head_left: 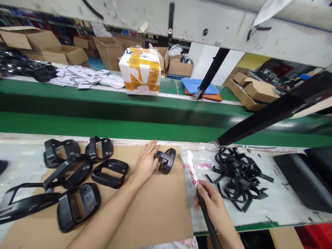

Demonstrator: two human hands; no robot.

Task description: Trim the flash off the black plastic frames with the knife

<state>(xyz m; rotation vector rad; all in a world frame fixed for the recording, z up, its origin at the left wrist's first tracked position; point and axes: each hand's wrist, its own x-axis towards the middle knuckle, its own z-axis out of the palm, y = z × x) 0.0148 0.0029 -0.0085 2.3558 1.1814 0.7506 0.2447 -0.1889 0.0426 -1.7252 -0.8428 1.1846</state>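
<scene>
My left hand (146,162) lies with fingers stretched out on a brown cardboard sheet (160,204), its fingertips touching a small black plastic frame part (166,160) at the sheet's far right corner. My right hand (210,200) is closed round a thin black rod (209,221) that runs down towards the bottom edge; a crumpled clear plastic bag (190,169) with pink print lies just above that hand. Several more black frame parts (77,169) lie on the left half of the cardboard.
A pile of thin black plastic offcuts (240,178) lies right of my right hand. A black tray (304,180) sits at the far right. Beyond runs a green conveyor belt (129,128), with a taped white box (140,71), cardboard boxes (64,53) and blue trays (199,86) behind it.
</scene>
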